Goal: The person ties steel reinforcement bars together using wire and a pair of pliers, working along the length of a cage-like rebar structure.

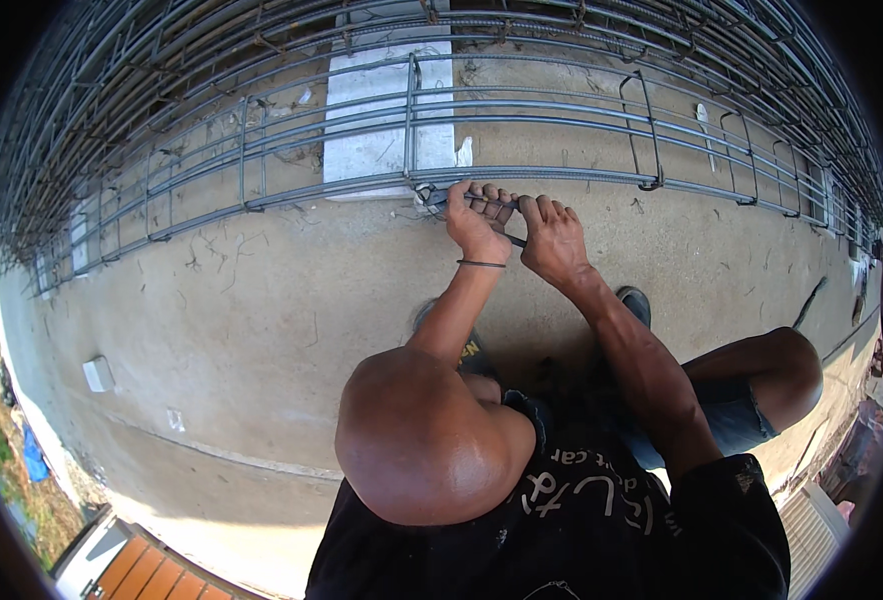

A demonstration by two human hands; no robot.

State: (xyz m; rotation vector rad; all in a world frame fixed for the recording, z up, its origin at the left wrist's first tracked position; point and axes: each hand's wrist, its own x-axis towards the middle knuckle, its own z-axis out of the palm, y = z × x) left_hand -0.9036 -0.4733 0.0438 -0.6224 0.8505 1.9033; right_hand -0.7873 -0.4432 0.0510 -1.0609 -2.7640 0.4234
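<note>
Both of my hands are at the near lower bars of a steel rebar cage [321,189]. A pair of pincers [429,197], with a metal head and dark handles, has its head against the cage where an upright stirrup [410,120] meets the lower bar. My left hand [477,228] is closed round the handles close to the head, palm side showing. Farther right, my right hand [554,240] grips the handle ends, knuckles up. One dark handle sticks out between the hands. Whatever the jaws hold is too small to make out.
Stacked rebar cages [191,60] curve along the far side. Under the near cage lies a pale board [376,130]. Bits of wire litter the concrete floor [261,300]. A small white block [98,374] sits at left, and an orange-brown slatted panel [151,575] at lower left.
</note>
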